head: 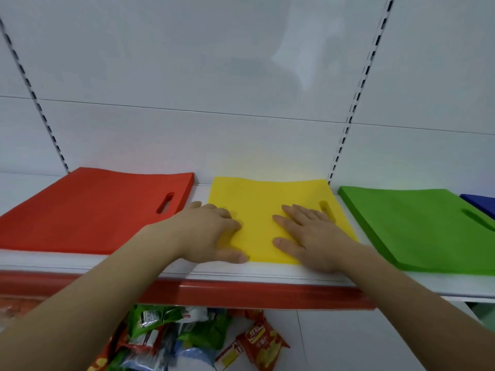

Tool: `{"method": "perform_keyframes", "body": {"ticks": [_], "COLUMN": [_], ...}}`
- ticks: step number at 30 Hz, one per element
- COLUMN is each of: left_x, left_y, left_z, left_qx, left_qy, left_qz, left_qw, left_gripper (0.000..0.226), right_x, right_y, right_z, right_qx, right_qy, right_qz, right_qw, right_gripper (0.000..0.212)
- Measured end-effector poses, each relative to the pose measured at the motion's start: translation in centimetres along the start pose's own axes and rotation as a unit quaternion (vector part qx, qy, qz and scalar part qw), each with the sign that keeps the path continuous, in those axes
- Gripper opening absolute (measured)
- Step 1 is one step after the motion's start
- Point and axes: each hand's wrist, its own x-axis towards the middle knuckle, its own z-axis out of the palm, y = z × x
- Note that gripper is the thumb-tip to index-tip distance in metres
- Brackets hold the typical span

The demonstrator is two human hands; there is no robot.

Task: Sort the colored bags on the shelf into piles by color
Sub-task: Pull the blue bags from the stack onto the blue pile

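Both hands flat on the yellow non-woven bag pile (263, 207), palms down, nothing gripped. Left hand (214, 231) sits on the pile's left edge: fingers straight and close together, pointing right, thumb along the front near the shelf lip. Right hand (308, 236) rests on the right half, fingers spread wide and pointing left/back, fingertips just short of the pile's die-cut handle slot. Bare forearms come in from bottom left and bottom right.

Yellow pile lies mid-shelf, thin, front edge close to the lip of the white metal shelf (267, 277). Left of it, a small gap apart: red non-woven bag pile (88, 210), thicker, handle slot toward its right edge. Right of it, also with a gap: green non-woven bag pile (417, 223), thick stack, slot near the right frame edge. Beyond the green, a corner of a blue bag pile (479, 206), mostly cut off by the frame. All four lie flat, each one colour only.

Shelf front carries a red glossy price strip (241, 293); no writing readable on it. White back panel (201, 76) with slotted uprights behind.

Lower shelf: loose heap of snack packets (171, 338), green, blue and white. One red chip packet (261, 344) has yellow Chinese characters, too blurred to read. A white-yellow tag beside it, also illegible.
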Motion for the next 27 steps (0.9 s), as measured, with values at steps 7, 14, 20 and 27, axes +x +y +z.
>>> {"method": "perform_keyframes", "body": {"ticks": [7, 14, 20, 27], "left_x": [6.2, 4.5, 2.7, 5.9], "left_y": [7.5, 3.8, 2.3, 1.7], "left_z": [2.2, 4.7, 4.3, 0.2], "left_qx": [-0.108, -0.109, -0.139, -0.030], "left_qy": [0.158, 0.076, 0.043, 0.031], "left_qz": [-0.048, -0.145, -0.164, -0.232], "left_qw": [0.980, 0.980, 0.976, 0.972], "left_gripper": [0.060, 0.073, 0.087, 0.097], "right_x": [0.5, 0.7, 0.6, 0.6], "right_y": [0.5, 0.8, 0.9, 1.0], "right_z": [1.0, 1.3, 1.1, 1.2], "right_qx": [-0.003, 0.006, 0.006, 0.031], "right_qy": [0.003, 0.004, -0.001, 0.001], "right_qz": [-0.005, -0.007, -0.014, -0.018], "right_qw": [1.000, 1.000, 1.000, 0.999], "right_gripper": [0.079, 0.090, 0.088, 0.087]}}
